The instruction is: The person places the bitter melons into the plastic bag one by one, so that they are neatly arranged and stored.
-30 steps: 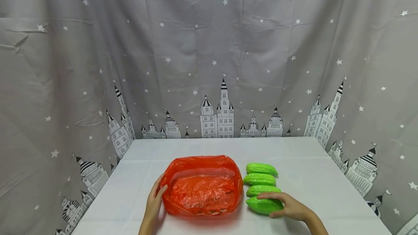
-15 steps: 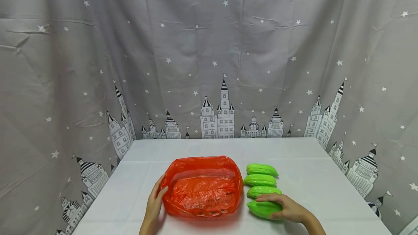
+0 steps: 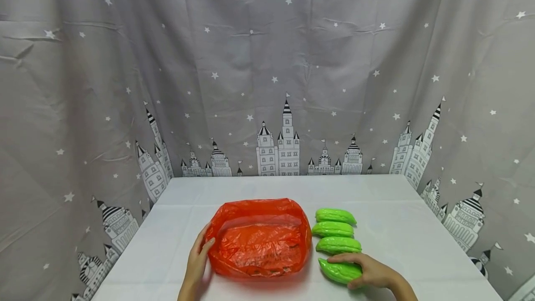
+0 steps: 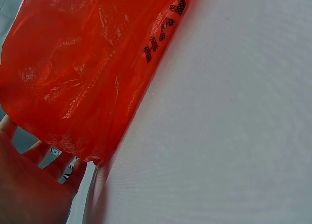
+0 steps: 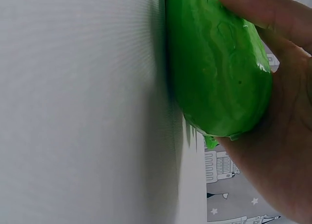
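Note:
A red plastic bag point(image 3: 259, 245) stands on the table with its mouth facing up. My left hand point(image 3: 196, 259) holds its left end, thumb at the near rim and fingers along the outside. In the left wrist view, the bag point(image 4: 78, 82) hides the fingertips of that hand point(image 4: 39, 190). My right hand point(image 3: 374, 271) grips the nearest green bitter melon point(image 3: 339, 271) between thumb and fingers. In the right wrist view, this bitter melon point(image 5: 219, 72) lies along the tabletop, its rounded end near the palm.
Beyond the right hand, three more bitter melons point(image 3: 332, 229) lie side by side in a column just right of the bag. The white table point(image 3: 376, 194) has a grey curtain point(image 3: 276, 59) with stars and castles behind it and along both sides.
The nearest bitter melon has shifted slightly right and toward me with the right hand, leaving more of a gap to the one behind it. The left hand and bag stay put.

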`<state>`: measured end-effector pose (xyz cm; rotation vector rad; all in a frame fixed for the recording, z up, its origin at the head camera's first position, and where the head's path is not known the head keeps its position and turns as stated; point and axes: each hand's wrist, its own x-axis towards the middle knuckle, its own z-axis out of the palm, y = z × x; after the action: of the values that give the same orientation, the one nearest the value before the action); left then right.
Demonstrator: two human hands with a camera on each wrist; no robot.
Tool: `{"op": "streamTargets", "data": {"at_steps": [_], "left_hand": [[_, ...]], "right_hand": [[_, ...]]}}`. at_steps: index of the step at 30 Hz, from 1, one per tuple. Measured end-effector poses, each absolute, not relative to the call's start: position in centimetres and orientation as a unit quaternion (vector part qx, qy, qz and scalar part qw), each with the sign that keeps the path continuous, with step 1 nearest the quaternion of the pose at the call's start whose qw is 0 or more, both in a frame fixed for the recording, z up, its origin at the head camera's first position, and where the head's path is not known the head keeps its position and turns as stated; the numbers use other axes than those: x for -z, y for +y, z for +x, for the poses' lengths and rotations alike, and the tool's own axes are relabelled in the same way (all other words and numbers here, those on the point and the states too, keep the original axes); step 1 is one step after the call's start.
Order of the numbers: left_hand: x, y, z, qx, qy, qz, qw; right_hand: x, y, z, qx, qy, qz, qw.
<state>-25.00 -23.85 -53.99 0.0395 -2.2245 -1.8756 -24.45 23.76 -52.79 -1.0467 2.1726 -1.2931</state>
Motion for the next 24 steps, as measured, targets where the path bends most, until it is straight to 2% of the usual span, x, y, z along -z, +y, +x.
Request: {"op": "streamTargets", "data": {"at_steps": [10,19,24], "left_hand": [[54.0,-23.8,-25.1,0.637,-0.762,0.012,0.118],[53.8,-23.8,-25.0,0.627,-0.771,0.014,0.108],[54.0,-23.9,-25.1,0.628,-0.770,0.011,0.114]], "right_hand": [[52.6,23.7,-24.1,0.458,0.785,-0.371,0.190],[52.1,23.5,-23.2,0.485,0.770,-0.361,0.202],[51.3,23.2,-22.6,0.497,0.767,-0.368,0.171]]}}
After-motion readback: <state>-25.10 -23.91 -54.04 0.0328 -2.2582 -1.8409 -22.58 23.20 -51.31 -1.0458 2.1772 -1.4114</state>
